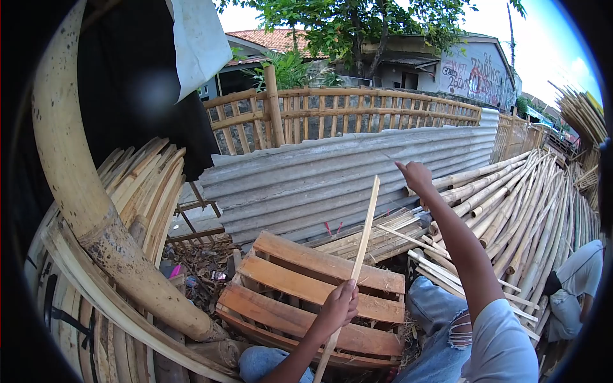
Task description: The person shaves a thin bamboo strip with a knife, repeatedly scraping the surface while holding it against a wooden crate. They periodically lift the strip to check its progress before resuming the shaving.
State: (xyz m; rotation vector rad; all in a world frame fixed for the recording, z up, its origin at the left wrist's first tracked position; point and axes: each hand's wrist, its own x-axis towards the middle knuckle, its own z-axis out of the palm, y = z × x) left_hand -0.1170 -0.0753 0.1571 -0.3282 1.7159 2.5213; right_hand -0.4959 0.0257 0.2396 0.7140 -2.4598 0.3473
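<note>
My left hand (338,306) is closed around a long, pale bamboo strip (366,239), which stands tilted with its upper end leaning right. Out ahead, my right hand (416,177) is raised in a fist at the end of the stretched arm. A thin, dark, pointed thing (391,158) sticks out of it towards the upper left, perhaps a blade; its grip is hidden by the fingers. Between my knees is a slatted wooden crate (294,279), behind and below the strip. The right hand is apart from the strip.
A thick bamboo pole (76,166) slants down at my left, beside stacked split bamboo (150,185). Corrugated sheeting (345,169) and a bamboo fence (351,112) stand ahead. Long bamboo poles (517,210) lie to the right, where another person (571,293) is partly visible.
</note>
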